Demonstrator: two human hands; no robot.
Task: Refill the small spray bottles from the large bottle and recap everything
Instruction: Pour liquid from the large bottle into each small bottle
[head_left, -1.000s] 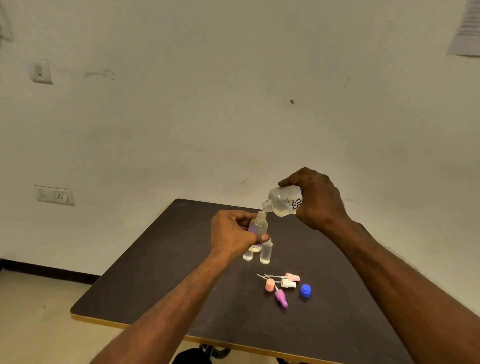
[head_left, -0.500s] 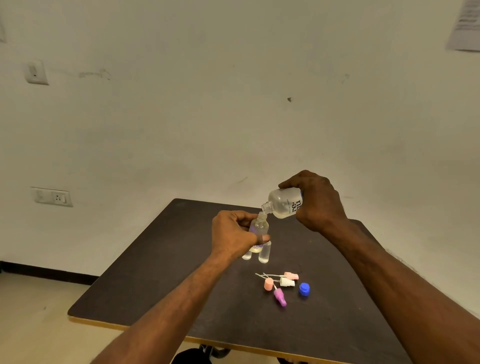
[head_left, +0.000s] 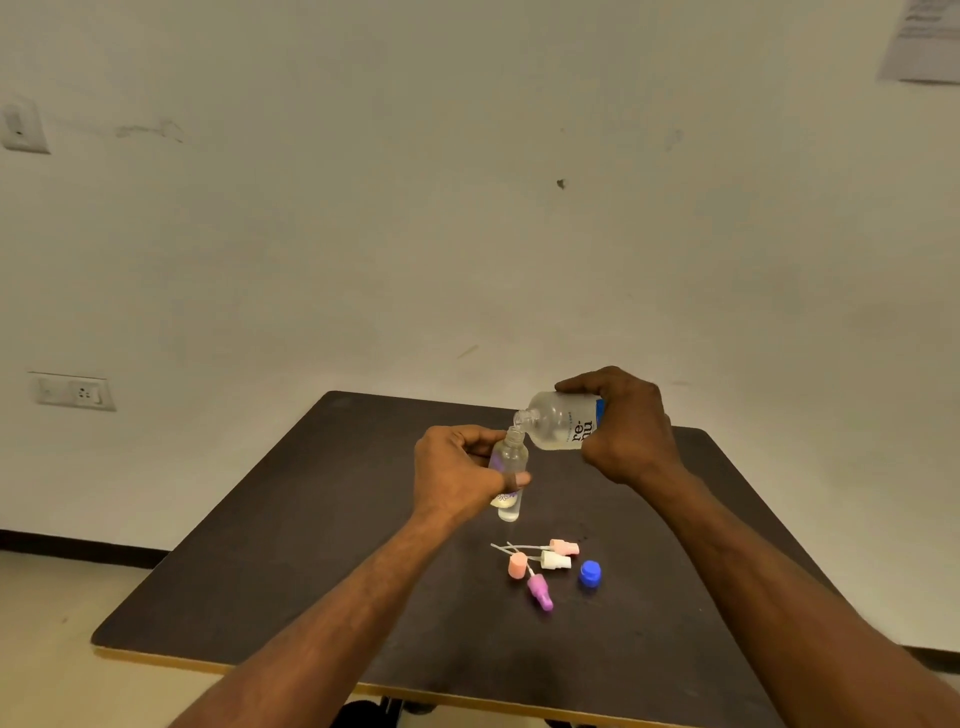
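Nearest on the table (head_left: 322, 571), loose spray caps (head_left: 540, 569) and a blue cap (head_left: 590, 573) are parked aside for recapping. Beyond, a small spray bottle (head_left: 509, 457) is gripped upright in the curled left hand (head_left: 457, 475), steadied as a target. Farthest, the large bottle (head_left: 563, 420) is clasped, tipped, by the right hand (head_left: 626, 423), its spout set at the small neck so liquid lands inside.

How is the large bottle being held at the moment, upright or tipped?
Tipped: the right hand holds the large bottle nearly sideways, its open neck at the small spray bottle.
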